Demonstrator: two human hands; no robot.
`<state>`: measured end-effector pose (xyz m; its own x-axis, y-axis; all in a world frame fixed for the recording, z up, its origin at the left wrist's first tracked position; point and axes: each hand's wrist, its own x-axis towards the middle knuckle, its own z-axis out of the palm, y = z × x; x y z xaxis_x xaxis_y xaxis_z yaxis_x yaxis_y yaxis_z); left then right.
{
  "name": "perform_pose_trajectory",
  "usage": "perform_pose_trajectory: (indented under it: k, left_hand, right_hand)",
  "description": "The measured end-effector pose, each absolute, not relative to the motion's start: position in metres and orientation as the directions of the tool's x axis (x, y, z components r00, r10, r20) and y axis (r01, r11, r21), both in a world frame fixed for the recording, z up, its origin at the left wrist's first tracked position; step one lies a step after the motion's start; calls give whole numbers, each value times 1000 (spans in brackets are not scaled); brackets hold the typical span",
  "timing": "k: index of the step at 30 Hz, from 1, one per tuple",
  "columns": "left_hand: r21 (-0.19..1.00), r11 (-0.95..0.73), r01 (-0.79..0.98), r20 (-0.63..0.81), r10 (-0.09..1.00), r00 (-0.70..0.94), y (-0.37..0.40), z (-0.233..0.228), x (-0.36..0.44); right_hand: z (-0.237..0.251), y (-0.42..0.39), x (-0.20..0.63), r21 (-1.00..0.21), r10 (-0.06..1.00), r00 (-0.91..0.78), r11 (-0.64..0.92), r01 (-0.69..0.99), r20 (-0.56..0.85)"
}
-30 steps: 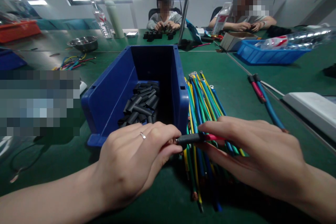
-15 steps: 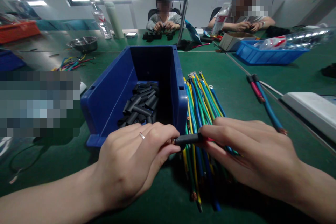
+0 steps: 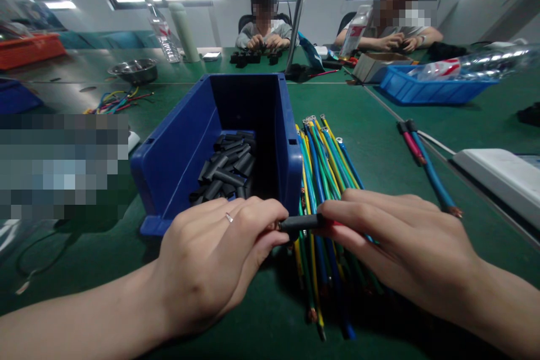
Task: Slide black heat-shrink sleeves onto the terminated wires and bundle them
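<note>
A black heat-shrink tube [image 3: 300,223] spans the gap between my hands, with a red cable [image 3: 336,224] showing at its right end. My left hand [image 3: 223,253] is closed in a pinch on the cable's metal end, of which only a small bit shows at the tube's left end. Thumb and fingers of my right hand [image 3: 392,247] close on the tube's right end and the red cable. Beneath the tube lies a bundle of blue, yellow and green cables [image 3: 323,180] with metal lugs. Several more black tubes [image 3: 228,166] fill part of a blue bin [image 3: 169,152].
Right of the bundle, a red and blue cable piece [image 3: 430,169] lies near a white device [image 3: 498,180]. Farther back are a light-blue tray [image 3: 439,93] with a plastic bottle, a metal bowl [image 3: 135,71] and loose wires [image 3: 116,101]. Two people [image 3: 264,31] sit across the table.
</note>
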<state>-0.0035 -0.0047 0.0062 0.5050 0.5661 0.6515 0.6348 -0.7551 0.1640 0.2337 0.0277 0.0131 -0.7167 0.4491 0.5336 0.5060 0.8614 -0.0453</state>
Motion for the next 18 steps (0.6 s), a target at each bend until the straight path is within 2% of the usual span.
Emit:
perform_pose_trajectory:
  k: [18]
  left_hand:
    - [140, -740, 658, 630, 580, 517, -8, 7, -3]
  right_hand:
    - [14, 29, 233, -124, 470, -717, 868, 480, 516]
